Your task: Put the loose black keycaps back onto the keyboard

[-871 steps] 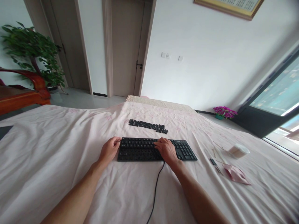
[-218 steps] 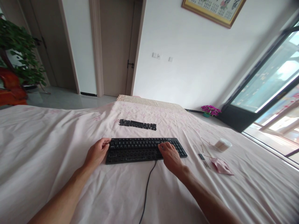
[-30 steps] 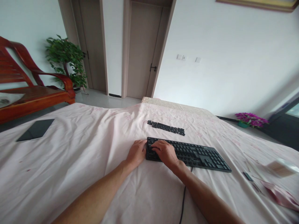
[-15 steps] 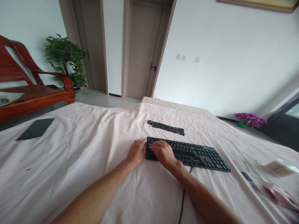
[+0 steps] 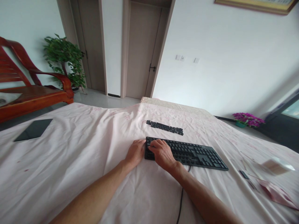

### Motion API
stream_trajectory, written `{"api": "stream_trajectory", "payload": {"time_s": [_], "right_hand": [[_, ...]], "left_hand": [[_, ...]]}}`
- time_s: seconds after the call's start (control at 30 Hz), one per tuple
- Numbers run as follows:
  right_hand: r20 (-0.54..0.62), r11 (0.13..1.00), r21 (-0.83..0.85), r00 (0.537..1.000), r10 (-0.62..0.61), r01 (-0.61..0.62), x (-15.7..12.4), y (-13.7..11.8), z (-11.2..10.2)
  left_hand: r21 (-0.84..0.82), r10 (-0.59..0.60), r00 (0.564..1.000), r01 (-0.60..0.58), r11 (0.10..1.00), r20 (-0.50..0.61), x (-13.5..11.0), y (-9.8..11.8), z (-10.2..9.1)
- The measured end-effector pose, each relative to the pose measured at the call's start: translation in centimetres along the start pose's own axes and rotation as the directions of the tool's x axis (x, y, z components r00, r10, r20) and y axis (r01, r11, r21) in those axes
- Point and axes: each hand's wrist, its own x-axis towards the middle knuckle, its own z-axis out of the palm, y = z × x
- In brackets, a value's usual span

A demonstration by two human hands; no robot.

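A black computer keyboard (image 5: 205,155) lies on a pink patterned cloth, with its cable running toward me. Some of its lower key rows, right of my hand, show round sockets without keycaps. My left hand (image 5: 135,151) is closed at the keyboard's left end, its fingertips against the edge. Over the left-hand keys is my right hand (image 5: 163,154), fingers bent down and drawn together; whatever is at their tips is hidden. Beyond the keyboard, loose black keycaps (image 5: 164,127) lie in rows on the cloth.
A dark tablet (image 5: 34,129) lies at the left. To the right are a small black stick-like item (image 5: 244,174), thin tools, a clear box (image 5: 277,165) and a pink cloth (image 5: 277,193). The keyboard cable (image 5: 181,199) passes beside my right forearm.
The view has shifted slightly. My right hand's fingers have moved a little over the left-hand keys, while my left hand stays at the keyboard's edge.
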Motion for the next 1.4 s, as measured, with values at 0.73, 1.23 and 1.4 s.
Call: {"api": "stream_trajectory", "payload": {"time_s": [0.73, 1.23, 1.4], "right_hand": [[-0.051, 0.883, -0.142, 0.894, 0.445, -0.448, 7.1, 8.8, 2.2], [0.055, 0.889, -0.285, 0.92, 0.388, -0.358, 10.6, 10.0, 4.6], [0.047, 0.9, -0.276, 0.931, 0.362, -0.336, 11.4, 9.9, 4.5]], "left_hand": [[-0.059, -0.074, 0.997, 0.074, 0.996, -0.007, 0.2, 0.3, 0.1], [-0.082, -0.09, 0.996, 0.09, 0.993, -0.003, 0.3, 0.5, -0.1], [-0.088, -0.08, 0.997, 0.079, 0.993, -0.011, 0.2, 0.3, 0.0]]}}
